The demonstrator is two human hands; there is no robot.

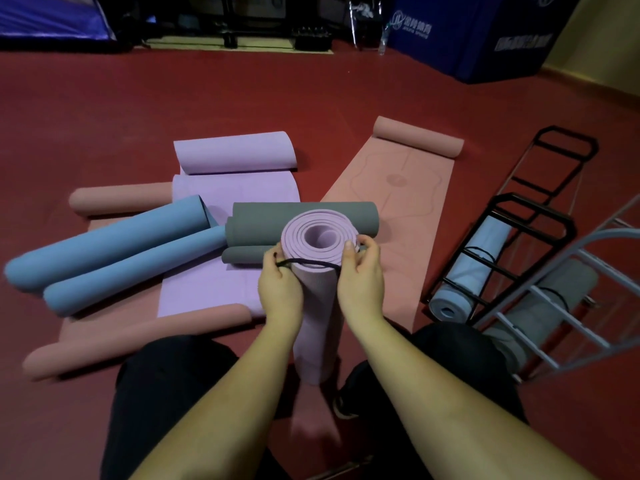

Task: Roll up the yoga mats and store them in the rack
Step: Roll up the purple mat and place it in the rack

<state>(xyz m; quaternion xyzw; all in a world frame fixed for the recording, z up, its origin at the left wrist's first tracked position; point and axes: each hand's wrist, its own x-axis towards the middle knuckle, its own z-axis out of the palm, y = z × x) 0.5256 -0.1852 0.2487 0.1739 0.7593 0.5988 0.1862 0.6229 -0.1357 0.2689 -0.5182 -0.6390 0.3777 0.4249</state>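
Note:
A rolled purple yoga mat (pixel 317 306) stands upright between my knees, its spiral end facing me. A black elastic band (pixel 306 262) stretches around its top. My left hand (pixel 280 289) pinches the band on the roll's left side. My right hand (pixel 362 273) pinches the band on the right, thumb on the roll's rim. The black wire rack (pixel 519 237) lies at the right and holds a rolled light blue mat (pixel 467 271). A white rack (pixel 568 306) beside it holds a grey roll (pixel 540 313).
On the red floor lie a partly unrolled purple mat (pixel 235 161), blue mat rolls (pixel 110 251), grey mat rolls (pixel 304 220), and pink mats, one (pixel 394 188) spread out ahead right, another (pixel 138 337) at my left knee. Blue padded blocks (pixel 485 39) stand far right.

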